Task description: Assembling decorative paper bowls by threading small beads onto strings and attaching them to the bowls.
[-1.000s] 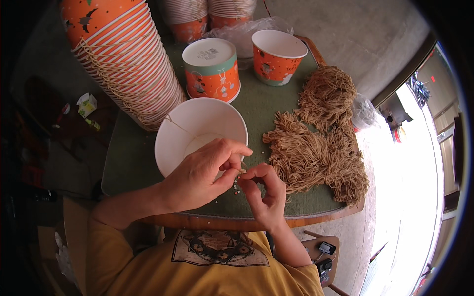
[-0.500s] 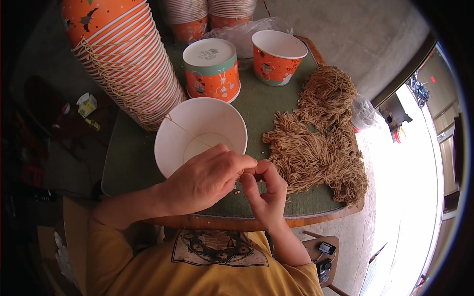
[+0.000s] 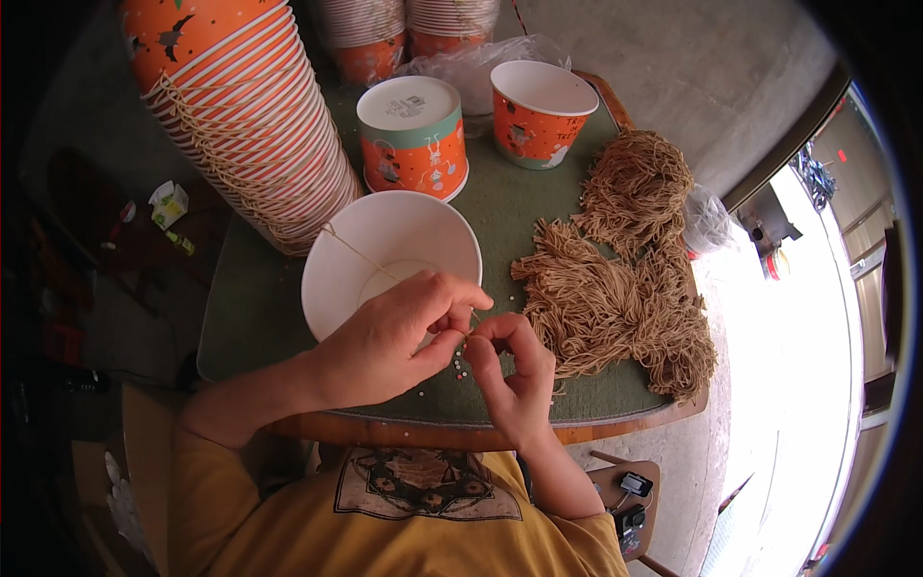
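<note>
I am pinching a thin tan string with both hands just in front of the white paper bowl. My left hand and right hand are closing their fingertips on it, touching. I should be keeping it tight and going slowly. Beside the bowl a string pile is lying on the green bench. Behind it are standing an orange cup with a round white lid, an open orange cup and a tall orange cup stack

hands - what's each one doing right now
Left hand: closed, pinching the string at the white cup.
Right hand: closed, fingertips pinched on the same string.
</note>
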Action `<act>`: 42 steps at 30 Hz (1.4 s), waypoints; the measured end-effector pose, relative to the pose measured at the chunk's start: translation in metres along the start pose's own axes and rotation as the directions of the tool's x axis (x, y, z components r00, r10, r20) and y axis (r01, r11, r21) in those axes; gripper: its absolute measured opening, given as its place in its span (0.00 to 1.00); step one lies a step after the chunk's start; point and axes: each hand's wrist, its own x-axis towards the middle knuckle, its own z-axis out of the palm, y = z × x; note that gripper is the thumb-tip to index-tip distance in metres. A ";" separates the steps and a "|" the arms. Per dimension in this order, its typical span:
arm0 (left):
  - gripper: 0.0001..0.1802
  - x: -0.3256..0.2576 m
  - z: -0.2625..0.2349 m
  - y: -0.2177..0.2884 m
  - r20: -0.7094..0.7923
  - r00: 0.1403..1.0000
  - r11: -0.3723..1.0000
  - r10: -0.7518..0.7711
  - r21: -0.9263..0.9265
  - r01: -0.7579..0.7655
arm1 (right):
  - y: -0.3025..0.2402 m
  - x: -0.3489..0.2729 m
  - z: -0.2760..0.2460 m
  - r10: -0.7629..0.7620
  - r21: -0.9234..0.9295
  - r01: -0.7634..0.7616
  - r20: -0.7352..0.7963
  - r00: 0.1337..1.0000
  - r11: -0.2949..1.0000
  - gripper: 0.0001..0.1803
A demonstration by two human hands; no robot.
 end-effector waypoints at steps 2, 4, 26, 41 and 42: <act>0.23 0.000 0.002 0.002 -0.017 1.000 1.000 0.018 0.015 -0.018 | 0.002 0.000 0.000 -0.012 -0.042 0.012 0.009 1.000 0.999 0.04; 0.24 0.001 0.003 0.003 -0.032 0.999 0.999 0.037 0.030 -0.036 | 0.004 -0.001 0.000 0.082 0.171 -0.085 0.024 0.996 0.982 0.03; 0.10 0.000 -0.002 0.002 -0.105 0.993 0.963 0.060 0.268 -0.030 | 0.004 -0.006 0.000 0.313 0.497 -0.355 0.169 0.935 0.792 0.08; 0.14 -0.006 -0.006 0.002 -0.085 0.945 0.764 0.316 0.612 -0.201 | 0.005 -0.016 0.015 0.182 0.260 -0.220 0.161 0.970 0.940 0.05; 0.17 -0.009 -0.006 0.001 -0.120 0.898 0.707 0.423 0.664 -0.244 | 0.003 -0.018 0.016 0.198 0.259 -0.221 0.111 0.974 0.940 0.04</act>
